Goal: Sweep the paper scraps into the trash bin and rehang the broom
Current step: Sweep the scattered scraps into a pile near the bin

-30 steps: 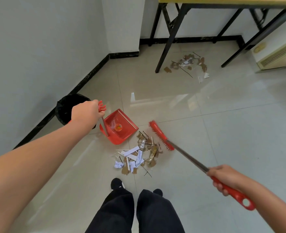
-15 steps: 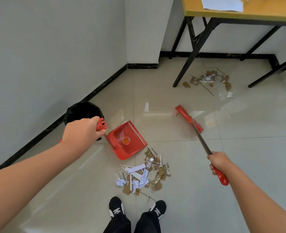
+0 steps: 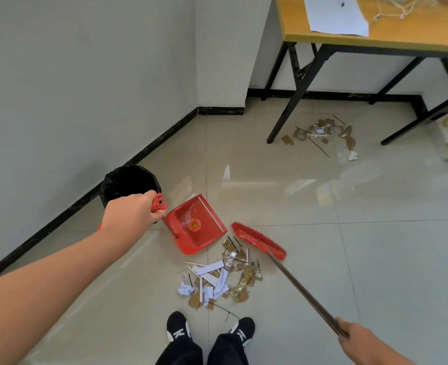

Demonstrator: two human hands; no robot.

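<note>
Your left hand (image 3: 128, 214) closed tight round handle top of red plastic dustpan (image 3: 195, 227); pan mouth faces pile of white paper and brown cardboard scraps (image 3: 217, 277). Your right hand (image 3: 354, 335) wrapped round shaft of red-bristled broom (image 3: 258, 241); head just beside pile. Round black-lined trash bin (image 3: 129, 180) by wall, behind left hand. Second scrap pile (image 3: 323, 133) under yellow-topped table (image 3: 415, 30).

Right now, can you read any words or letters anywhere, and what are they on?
"K", or a mark like it: white, on the left shoe and the right shoe.
Round sticker in the red dustpan: too blurred to read.
Black print on a paper scrap: too small to read.
</note>
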